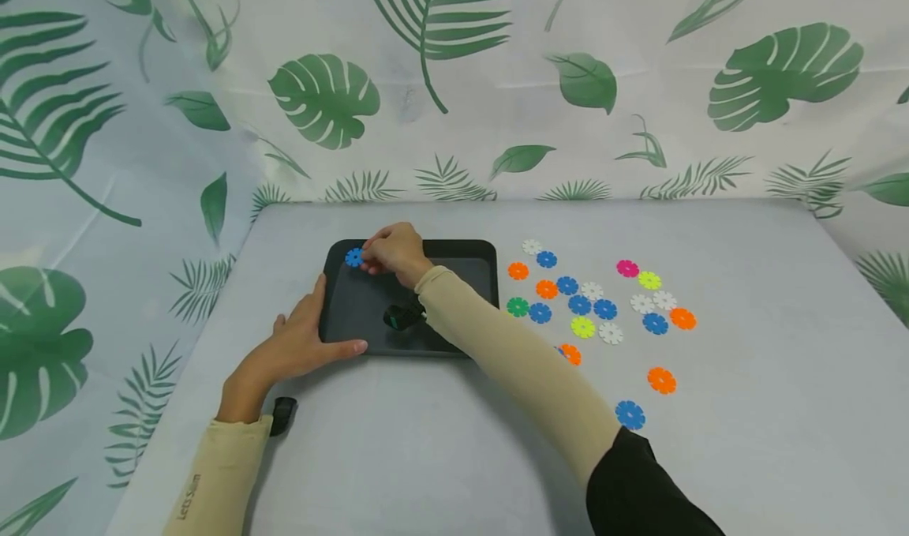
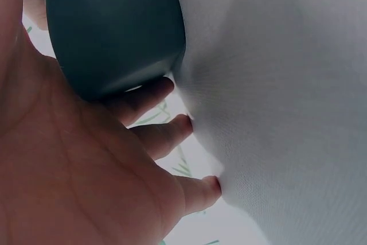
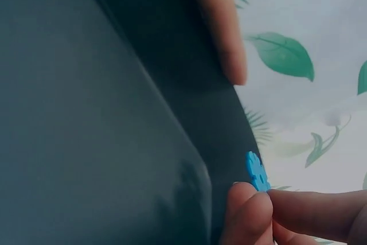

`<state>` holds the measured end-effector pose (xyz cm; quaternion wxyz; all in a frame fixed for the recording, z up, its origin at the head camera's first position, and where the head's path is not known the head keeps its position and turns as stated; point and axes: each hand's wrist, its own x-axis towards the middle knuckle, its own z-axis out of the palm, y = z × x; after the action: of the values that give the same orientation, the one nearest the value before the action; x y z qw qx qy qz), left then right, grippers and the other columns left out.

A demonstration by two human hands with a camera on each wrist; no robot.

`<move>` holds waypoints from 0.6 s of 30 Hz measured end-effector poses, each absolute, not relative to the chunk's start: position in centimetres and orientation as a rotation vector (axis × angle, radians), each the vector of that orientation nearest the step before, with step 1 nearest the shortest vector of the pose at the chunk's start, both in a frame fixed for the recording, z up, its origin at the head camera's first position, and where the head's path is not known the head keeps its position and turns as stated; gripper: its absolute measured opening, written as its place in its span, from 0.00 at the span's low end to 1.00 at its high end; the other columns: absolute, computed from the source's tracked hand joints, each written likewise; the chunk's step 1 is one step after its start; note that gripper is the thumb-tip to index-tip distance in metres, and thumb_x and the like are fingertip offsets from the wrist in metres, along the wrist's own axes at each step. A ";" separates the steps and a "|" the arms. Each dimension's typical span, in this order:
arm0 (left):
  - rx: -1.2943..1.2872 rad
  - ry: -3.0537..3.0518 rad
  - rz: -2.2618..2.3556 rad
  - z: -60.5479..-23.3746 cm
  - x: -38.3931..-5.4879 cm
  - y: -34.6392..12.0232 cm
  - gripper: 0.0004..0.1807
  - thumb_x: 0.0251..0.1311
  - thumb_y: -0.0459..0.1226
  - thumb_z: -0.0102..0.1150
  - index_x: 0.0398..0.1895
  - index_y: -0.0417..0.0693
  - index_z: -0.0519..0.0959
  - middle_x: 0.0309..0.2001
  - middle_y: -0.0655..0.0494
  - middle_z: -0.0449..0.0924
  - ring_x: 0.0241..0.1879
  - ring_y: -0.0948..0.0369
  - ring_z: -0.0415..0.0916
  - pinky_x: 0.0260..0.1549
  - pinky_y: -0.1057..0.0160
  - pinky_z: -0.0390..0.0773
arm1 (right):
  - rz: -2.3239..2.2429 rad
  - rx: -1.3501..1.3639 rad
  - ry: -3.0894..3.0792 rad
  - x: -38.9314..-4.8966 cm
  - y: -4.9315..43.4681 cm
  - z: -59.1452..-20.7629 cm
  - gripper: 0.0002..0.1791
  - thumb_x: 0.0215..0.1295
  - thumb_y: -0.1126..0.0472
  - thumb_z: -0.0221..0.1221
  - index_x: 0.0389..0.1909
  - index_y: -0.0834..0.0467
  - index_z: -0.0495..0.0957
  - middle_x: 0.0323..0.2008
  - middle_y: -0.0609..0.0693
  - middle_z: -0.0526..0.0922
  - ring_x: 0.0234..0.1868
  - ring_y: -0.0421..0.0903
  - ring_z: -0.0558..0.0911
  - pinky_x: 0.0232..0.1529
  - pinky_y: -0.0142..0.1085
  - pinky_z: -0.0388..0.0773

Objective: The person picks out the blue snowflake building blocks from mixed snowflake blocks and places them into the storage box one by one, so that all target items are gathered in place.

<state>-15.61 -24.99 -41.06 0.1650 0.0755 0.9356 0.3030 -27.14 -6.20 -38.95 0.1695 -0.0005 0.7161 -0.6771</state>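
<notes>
My right hand reaches over the dark grey tray and pinches a blue notched plastic disc between thumb and fingertips. In the right wrist view the disc stands edge-up close to the tray's rim. My left hand lies against the tray's near left corner, its thumb along the front rim and its other fingers along the left side. The left wrist view shows these fingers stretched out, fingertips at the white tabletop, with the tray wall beside the palm.
Many notched discs in several colours lie loose right of the tray, among them an orange disc, a green disc and a pink disc. Nearest the right sleeve is a blue disc. A leaf-patterned cloth hangs behind the table.
</notes>
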 end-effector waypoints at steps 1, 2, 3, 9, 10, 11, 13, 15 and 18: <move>0.217 2.668 0.862 -41.0 -15.6 -25.0 0.76 0.60 0.68 0.69 0.86 0.39 0.26 0.84 0.29 0.40 0.82 0.34 0.41 0.69 0.19 0.36 | -1.914 0.007 2.057 -27.2 -6.3 -39.0 0.04 0.69 0.77 0.65 0.42 0.74 0.85 0.26 0.56 0.85 0.22 0.43 0.84 0.33 0.38 0.87; 0.217 2.669 0.861 -41.0 -15.6 -25.0 0.76 0.60 0.68 0.68 0.86 0.39 0.26 0.85 0.30 0.40 0.83 0.34 0.40 0.69 0.19 0.36 | -1.898 0.012 2.086 -27.2 -6.5 -39.0 0.04 0.69 0.77 0.65 0.42 0.73 0.85 0.26 0.56 0.85 0.22 0.43 0.84 0.33 0.37 0.87; 0.218 2.669 0.860 -41.0 -15.6 -25.0 0.76 0.61 0.68 0.68 0.86 0.39 0.26 0.85 0.30 0.39 0.83 0.34 0.40 0.69 0.20 0.36 | -1.883 0.020 2.111 -27.2 -6.6 -39.1 0.03 0.69 0.77 0.65 0.41 0.73 0.86 0.25 0.56 0.85 0.22 0.43 0.83 0.33 0.37 0.87; 0.213 2.660 0.870 -41.2 -15.6 -25.0 0.76 0.61 0.68 0.68 0.86 0.40 0.26 0.85 0.30 0.39 0.83 0.34 0.39 0.69 0.20 0.35 | -1.822 0.043 2.206 -27.1 -7.3 -39.6 0.03 0.69 0.77 0.65 0.39 0.73 0.87 0.24 0.56 0.85 0.20 0.43 0.83 0.33 0.38 0.88; 0.212 2.658 0.872 -41.2 -15.6 -25.0 0.76 0.61 0.68 0.68 0.86 0.40 0.26 0.85 0.29 0.39 0.83 0.34 0.39 0.69 0.20 0.34 | -1.817 0.041 2.211 -27.1 -7.3 -39.7 0.04 0.69 0.77 0.65 0.39 0.73 0.87 0.25 0.56 0.85 0.20 0.43 0.82 0.33 0.37 0.88; 0.211 2.657 0.873 -41.2 -15.6 -25.0 0.76 0.61 0.68 0.68 0.86 0.40 0.25 0.85 0.29 0.39 0.83 0.34 0.39 0.69 0.20 0.34 | -1.811 0.038 2.216 -27.2 -7.4 -39.7 0.04 0.69 0.77 0.64 0.39 0.73 0.87 0.25 0.56 0.85 0.20 0.42 0.82 0.32 0.37 0.87; 0.209 2.656 0.875 -41.3 -15.6 -25.1 0.76 0.60 0.68 0.68 0.86 0.41 0.25 0.85 0.29 0.39 0.83 0.34 0.39 0.69 0.20 0.34 | -1.793 0.027 2.233 -27.2 -7.5 -39.9 0.04 0.69 0.77 0.64 0.38 0.73 0.87 0.25 0.57 0.86 0.20 0.42 0.82 0.30 0.35 0.87; 0.208 2.656 0.875 -41.3 -15.6 -25.1 0.76 0.61 0.68 0.68 0.86 0.41 0.25 0.85 0.29 0.39 0.83 0.34 0.39 0.69 0.20 0.34 | -1.761 0.010 2.262 -27.3 -7.6 -40.0 0.04 0.69 0.77 0.64 0.38 0.72 0.88 0.25 0.57 0.86 0.19 0.42 0.83 0.30 0.34 0.87; 0.207 2.652 0.879 -41.3 -15.6 -25.2 0.76 0.61 0.68 0.68 0.86 0.41 0.25 0.84 0.29 0.38 0.83 0.33 0.38 0.70 0.20 0.33 | -1.703 -0.003 2.310 -27.6 -7.8 -40.2 0.05 0.69 0.76 0.64 0.37 0.71 0.89 0.23 0.57 0.87 0.18 0.41 0.83 0.30 0.35 0.87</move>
<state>-15.61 -25.20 -41.31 0.1693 0.0727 0.9329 0.3094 -27.58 -7.80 -40.18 0.1355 -0.0009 0.7976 -0.5878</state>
